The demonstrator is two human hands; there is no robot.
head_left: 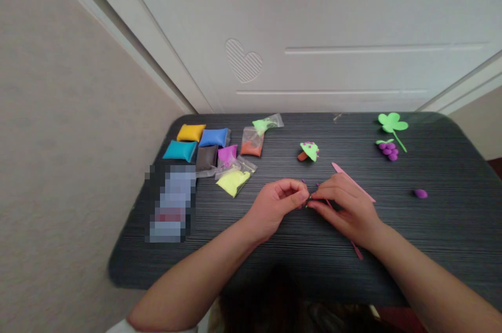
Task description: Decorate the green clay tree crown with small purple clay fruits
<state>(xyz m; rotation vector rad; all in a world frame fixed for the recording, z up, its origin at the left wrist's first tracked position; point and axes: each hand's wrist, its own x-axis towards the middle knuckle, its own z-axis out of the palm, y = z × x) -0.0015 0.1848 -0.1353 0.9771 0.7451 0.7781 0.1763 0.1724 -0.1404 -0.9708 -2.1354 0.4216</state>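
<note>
Near the middle of the dark table, my left hand [276, 202] and my right hand [347, 210] meet fingertip to fingertip. Both pinch at a tiny piece of modelling clay [309, 197]; green and dark bits show, but the fingers hide most of it. A pink modelling knife [355, 182] lies just beyond my right hand. Under that hand runs a thin pink modelling tool [357, 251], partly covered. Small purple bits show just past the fingertips. Farther back lies a clay mushroom [309, 151] with a green, purple-dotted cap and brown stem.
Several clay packets lie at the left, including a yellow one [191, 133], a blue one [214, 137] and an opened lime one [234, 181]. A blurred-out object [172, 205] is nearby. At the right are a green clay clover [393, 123], purple clay grapes [388, 150] and a purple lump [421, 194].
</note>
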